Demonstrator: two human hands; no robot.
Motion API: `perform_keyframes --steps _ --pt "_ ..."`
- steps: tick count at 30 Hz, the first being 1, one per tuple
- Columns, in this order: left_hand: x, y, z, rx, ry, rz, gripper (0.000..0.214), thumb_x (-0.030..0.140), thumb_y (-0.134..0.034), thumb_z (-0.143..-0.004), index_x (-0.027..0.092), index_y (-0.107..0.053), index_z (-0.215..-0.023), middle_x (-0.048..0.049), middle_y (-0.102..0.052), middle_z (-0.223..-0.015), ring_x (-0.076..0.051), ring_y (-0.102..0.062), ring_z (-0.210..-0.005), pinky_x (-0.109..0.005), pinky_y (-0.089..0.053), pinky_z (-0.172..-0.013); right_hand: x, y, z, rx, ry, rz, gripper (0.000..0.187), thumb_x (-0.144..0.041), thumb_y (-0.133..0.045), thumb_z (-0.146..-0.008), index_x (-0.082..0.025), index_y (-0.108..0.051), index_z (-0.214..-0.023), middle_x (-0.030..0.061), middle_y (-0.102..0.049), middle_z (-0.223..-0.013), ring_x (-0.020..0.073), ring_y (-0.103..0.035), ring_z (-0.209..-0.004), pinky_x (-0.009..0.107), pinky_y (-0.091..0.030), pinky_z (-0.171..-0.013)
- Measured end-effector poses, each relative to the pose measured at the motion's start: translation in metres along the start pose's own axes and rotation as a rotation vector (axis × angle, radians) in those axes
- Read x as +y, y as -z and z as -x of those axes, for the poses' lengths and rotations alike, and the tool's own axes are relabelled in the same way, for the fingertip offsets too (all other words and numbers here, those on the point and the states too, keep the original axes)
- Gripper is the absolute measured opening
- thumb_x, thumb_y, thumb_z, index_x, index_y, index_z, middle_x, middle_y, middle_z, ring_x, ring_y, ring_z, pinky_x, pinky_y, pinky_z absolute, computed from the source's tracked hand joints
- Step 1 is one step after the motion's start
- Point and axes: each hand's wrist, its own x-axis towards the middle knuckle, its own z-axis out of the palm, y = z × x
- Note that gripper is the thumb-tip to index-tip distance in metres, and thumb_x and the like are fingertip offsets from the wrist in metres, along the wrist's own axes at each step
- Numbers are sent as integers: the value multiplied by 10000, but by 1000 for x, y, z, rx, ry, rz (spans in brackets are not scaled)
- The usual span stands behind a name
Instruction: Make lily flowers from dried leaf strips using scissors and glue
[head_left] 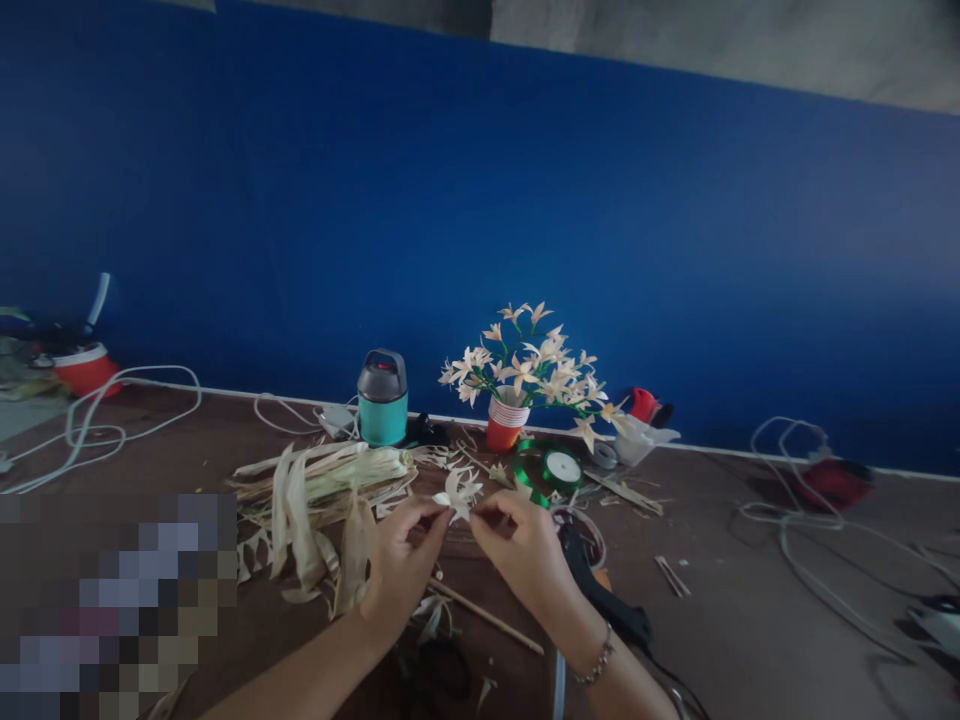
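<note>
Between my two hands is a pale, pointed-petalled husk flower (pixel 459 490), held up above the brown tabletop. My left hand (pixel 401 560) pinches its left side with thumb and forefinger. From the other side, my right hand (pixel 521 550) grips the flower in a similar pinch, a bracelet around that wrist. Dried corn husks (pixel 307 490) lie in a heap beside my left hand. Below the hands a thin wooden stick (pixel 487 615) rests on the table. A black glue gun (pixel 600 590) lies right of my right wrist.
Behind my hands, a red and white paper cup (pixel 506 420) holds many similar flowers on green stems. Green ribbon spools (pixel 562 468) lie near it. A teal and grey container (pixel 382 400) stands left, against the blue wall (pixel 375 200). White cables (pixel 787 520) trail across both sides.
</note>
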Motion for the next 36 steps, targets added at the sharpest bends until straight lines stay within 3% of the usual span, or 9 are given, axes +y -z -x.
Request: perform_keyframes --steps 7,16,25,29,33,36 --pt "-5 3 4 -9 -179 -99 89 182 -580 -783 193 -663 -754 -32 -713 -759 -162 -665 -704 -263 -535 -654 -6 -9 7 77 26 -93 88 -157 -610 -739 -184 -670 -680 23 -660 -674 161 -587 -657 256 -446 -621" --pt "-3 5 5 -52 -323 -187 99 150 -560 -809 183 -645 -768 -54 -694 -774 -153 -656 -727 -229 -521 -667 -4 -10 10 130 166 30 137 -161 -591 -770 -200 -632 -645 25 -641 -665 179 -561 -676 293 -428 -654" --pt "-1 5 4 -73 -338 -184 126 113 -544 -809 173 -655 -793 -68 -692 -792 -151 -651 -742 -233 -520 -674 -6 -12 15 150 200 13 101 -156 -574 -775 -189 -625 -694 37 -641 -695 182 -547 -690 301 -420 -664" --pt "-3 8 2 -109 -267 -204 141 128 -524 -812 182 -655 -807 -69 -691 -790 -165 -644 -747 -263 -519 -678 -11 -11 15 85 80 -97 64 -199 -584 -748 -178 -631 -709 29 -628 -706 169 -535 -686 269 -416 -648" --pt "-6 8 3 -124 -244 -206 153 128 -513 -810 181 -655 -831 -77 -693 -820 -178 -642 -779 -285 -511 -710 -11 -12 12 20 -194 -261 275 -259 -488 -785 -171 -510 -526 -33 -440 -508 106 -394 -519 218 -293 -473" --pt "-5 6 3 -148 -206 -176 141 144 -519 -808 186 -653 -822 -74 -694 -827 -179 -641 -790 -290 -509 -722 -5 -13 9 -7 -281 -394 234 -261 -489 -744 -173 -484 -527 -48 -377 -503 95 -335 -513 218 -253 -467"
